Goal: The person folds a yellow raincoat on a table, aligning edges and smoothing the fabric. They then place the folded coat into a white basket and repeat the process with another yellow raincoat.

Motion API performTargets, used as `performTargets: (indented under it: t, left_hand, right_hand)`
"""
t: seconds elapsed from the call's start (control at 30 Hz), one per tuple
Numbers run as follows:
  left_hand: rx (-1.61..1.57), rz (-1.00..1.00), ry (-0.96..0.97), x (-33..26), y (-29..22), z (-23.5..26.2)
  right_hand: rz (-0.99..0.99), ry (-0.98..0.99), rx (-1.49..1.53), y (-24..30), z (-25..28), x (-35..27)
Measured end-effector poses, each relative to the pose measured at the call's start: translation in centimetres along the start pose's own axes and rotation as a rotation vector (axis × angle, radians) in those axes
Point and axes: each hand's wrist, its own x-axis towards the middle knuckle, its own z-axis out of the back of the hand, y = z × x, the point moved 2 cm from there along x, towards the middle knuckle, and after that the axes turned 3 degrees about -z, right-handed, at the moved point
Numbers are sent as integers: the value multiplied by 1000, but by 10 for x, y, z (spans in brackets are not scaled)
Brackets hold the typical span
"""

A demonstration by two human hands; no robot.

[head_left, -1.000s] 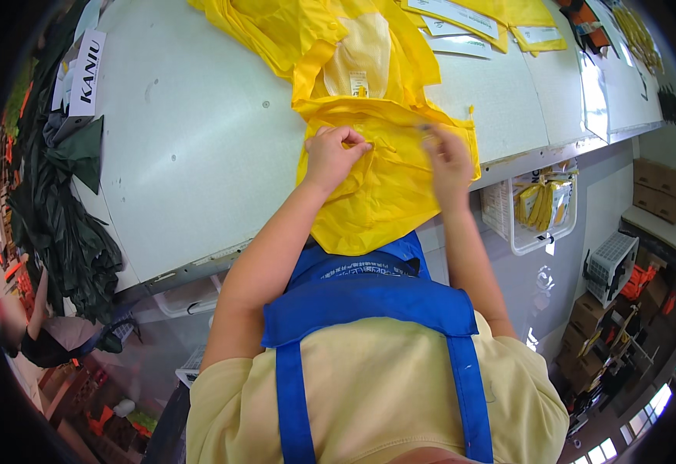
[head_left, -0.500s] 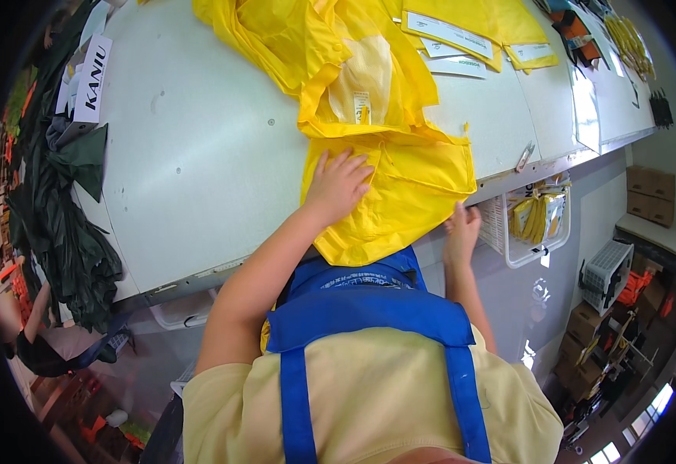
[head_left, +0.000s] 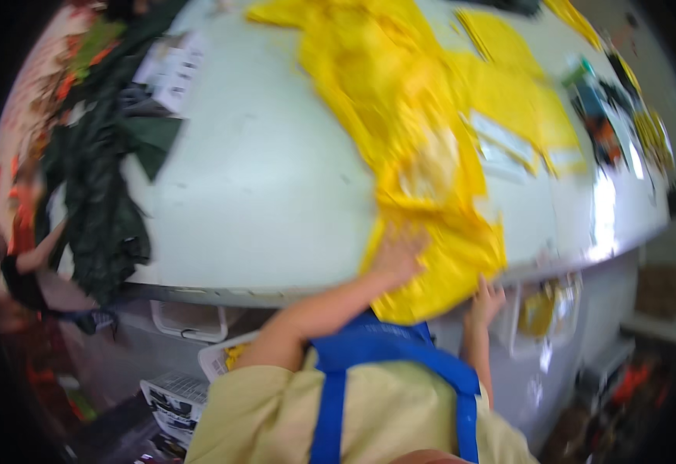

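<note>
A shiny yellow waterproof garment (head_left: 400, 93) stretches up the table from its front edge, with a pale patch of lining partway along. Its near end forms a flap that hangs over the edge toward my blue apron (head_left: 384, 356). My left hand (head_left: 401, 254) lies on this flap with its fingers stretched out. At the flap's right edge is my right hand (head_left: 486, 300), touching or very close to the fabric. Blur hides whether those fingers grip it.
Yellow folded pieces with white labels (head_left: 508, 139) lie right of the garment on the white table (head_left: 261, 178). Dark green fabric (head_left: 94, 209) and a white box (head_left: 179, 81) occupy the left. A white basket (head_left: 514, 325) hangs below the right edge. Another person (head_left: 32, 267) is at far left.
The whole view has shifted and blurred, so the table and garment appear lower and further right. Both hands keep about the same places on the yellow flap.
</note>
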Motion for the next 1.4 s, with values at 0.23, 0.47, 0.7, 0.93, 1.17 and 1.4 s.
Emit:
performTargets:
  t: [0.23, 0.47, 0.7, 0.93, 1.17, 1.4]
  left_hand:
    - [-57, -84, -134, -12, 7, -11]
    - [-107, -103, -97, -17, 4, -7]
    - [-497, -304, -29, -25, 54, 11]
    - [-80, -333, -129, -42, 65, 7]
    - [36, -239, -34, -45, 54, 16]
    - [-49, -230, -18, -25, 65, -15]
  right_hand:
    - [-263, 293, 304, 24, -31, -2]
    - [761, 791, -659, 34, -86, -55]
    - [881, 921, -1177, 14, -123, -60]
    - [654, 1108, -999, 10, -107, -45]
    - [1172, 1098, -1410, 21, -58, -84]
    - [582, 782, -1092, -15, -75, -24]
